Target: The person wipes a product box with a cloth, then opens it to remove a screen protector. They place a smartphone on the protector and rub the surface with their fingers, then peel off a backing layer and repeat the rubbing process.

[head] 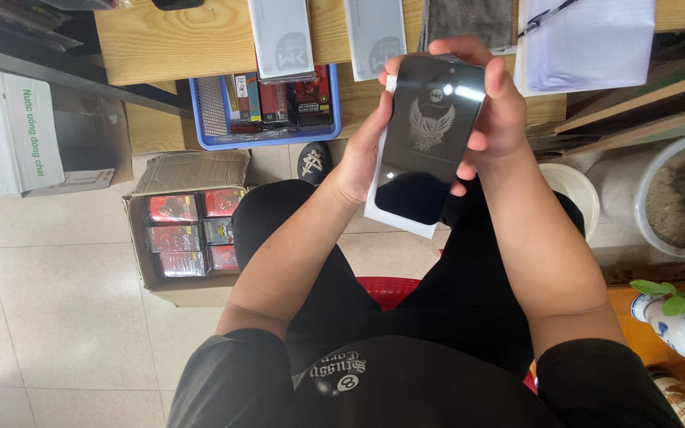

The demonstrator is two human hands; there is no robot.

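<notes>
I hold a black glass sheet (428, 139) on its white backing in both hands over my lap. My left hand (358, 162) grips its left edge; my right hand (497, 111) wraps its far right corner. A blue basket (208, 119) sits far left on the table.

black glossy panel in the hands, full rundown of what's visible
The black panel is a flat, glossy rounded rectangle, glass-like, with a pale winged emblem and glare spots. It lies on a white backing sheet that shows along its left and bottom edges. It is tilted, held above the lap: left hand along its left edge, right hand gripping the top right.
</notes>
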